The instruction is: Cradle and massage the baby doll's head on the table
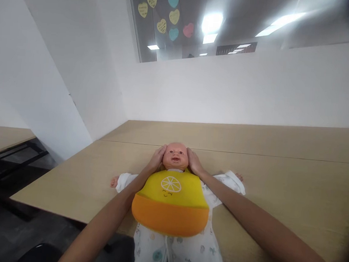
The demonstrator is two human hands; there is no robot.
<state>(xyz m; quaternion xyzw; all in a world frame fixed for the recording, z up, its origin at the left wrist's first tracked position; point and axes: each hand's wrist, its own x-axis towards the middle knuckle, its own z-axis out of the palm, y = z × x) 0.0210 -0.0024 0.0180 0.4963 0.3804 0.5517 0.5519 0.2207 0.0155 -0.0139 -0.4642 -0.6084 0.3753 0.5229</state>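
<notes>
A baby doll (176, 157) lies on its back on the wooden table, its arms spread to both sides. Over its chest lies a bib (170, 206), yellow above with a citrus slice and a smiling face, and an orange pocket below. Beneath the bib the doll wears a white patterned romper (179, 253). My left hand (156, 158) presses against one side of the doll's head, and my right hand (194, 162) against the other. Together they hold the head between them, with fingers close together and fingertips partly hidden behind it.
The wooden table (281, 169) reaches back to a white wall (242, 92). Above is a window with heart-shaped notes (174, 17). At the left are a wall corner and another table (2, 138). A dark, rounded object (40, 254) sits below the table's front edge.
</notes>
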